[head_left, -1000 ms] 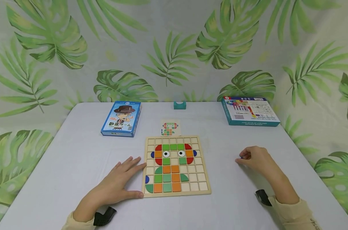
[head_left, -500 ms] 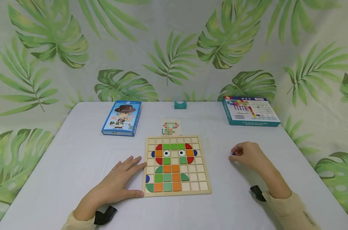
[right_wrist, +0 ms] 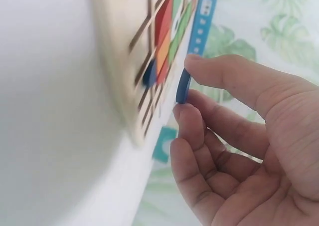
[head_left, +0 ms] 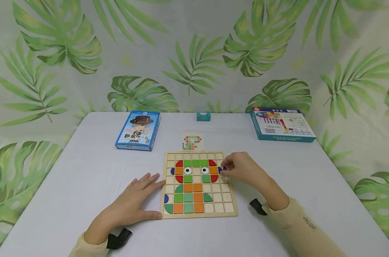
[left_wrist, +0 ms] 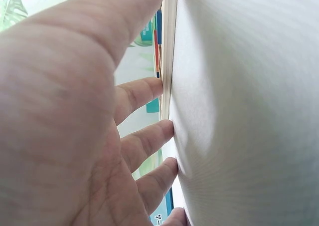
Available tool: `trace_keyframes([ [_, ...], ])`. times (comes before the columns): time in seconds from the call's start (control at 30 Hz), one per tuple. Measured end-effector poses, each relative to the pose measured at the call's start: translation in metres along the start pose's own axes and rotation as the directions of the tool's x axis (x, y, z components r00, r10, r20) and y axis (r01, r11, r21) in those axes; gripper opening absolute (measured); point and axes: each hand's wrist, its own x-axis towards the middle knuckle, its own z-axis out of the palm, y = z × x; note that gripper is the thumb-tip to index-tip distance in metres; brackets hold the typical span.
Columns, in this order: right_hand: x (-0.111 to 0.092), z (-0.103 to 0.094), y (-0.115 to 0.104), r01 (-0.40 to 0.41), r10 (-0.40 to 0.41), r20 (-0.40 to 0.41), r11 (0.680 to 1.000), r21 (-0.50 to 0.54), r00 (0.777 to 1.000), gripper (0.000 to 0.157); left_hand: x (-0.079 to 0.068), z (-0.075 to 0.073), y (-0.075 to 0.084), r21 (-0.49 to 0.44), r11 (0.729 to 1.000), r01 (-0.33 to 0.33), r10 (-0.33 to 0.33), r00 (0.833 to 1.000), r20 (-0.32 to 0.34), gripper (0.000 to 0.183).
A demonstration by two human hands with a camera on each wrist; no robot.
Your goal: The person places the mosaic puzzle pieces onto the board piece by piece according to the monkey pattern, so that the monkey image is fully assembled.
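Observation:
A wooden grid board [head_left: 219,207] lies on the table, with red, orange, green and blue tiles in its cells and two round eye tiles. My left hand [head_left: 131,203] lies at its left side with fingers spread, thumb and index fingertip touching the edge. Between thumb and fingers, my right hand [head_left: 244,167] pinches a small blue tile [right_wrist: 183,86] just over the board's right edge. In the head view that tile overlaps the blue half-round tile [head_left: 219,170] set there. Another blue half-round tile [head_left: 166,198] sits in the leftmost column.
Behind the board lies a card [head_left: 192,141] printed with a coloured tile figure. A blue game box [head_left: 139,131] is at the back left, a flat teal-edged box [head_left: 282,125] at the back right. A small teal block [head_left: 203,116] stands near the far edge.
My right hand has moved left from the bare tabletop to the board's right edge, carrying the blue tile. The left hand has stayed in place.

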Motion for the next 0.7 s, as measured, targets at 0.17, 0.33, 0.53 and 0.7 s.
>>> trace_keyframes([
  [0.17,0.012,0.012,-0.024,0.075,-0.075,0.02,0.997,0.025,0.997,0.015,0.0,0.001,0.0,0.003,1.0,-0.005,0.005,1.0,-0.003,0.098],
  [0.33,0.022,0.026,-0.048,0.138,-0.143,0.066,0.987,0.079,0.988,0.017,0.0,0.0,0.0,0.004,1.0,-0.005,0.005,1.0,-0.002,0.097],
  [0.53,0.034,0.044,-0.075,0.196,-0.206,0.121,0.977,0.086,0.971,0.019,0.0,0.0,0.0,0.006,1.0,-0.009,0.009,1.0,-0.002,0.097],
  [0.7,0.039,0.058,-0.089,0.234,-0.244,0.167,0.969,0.08,0.955,0.018,0.0,0.0,-0.001,0.009,1.0,-0.019,0.019,1.0,-0.007,0.096],
])
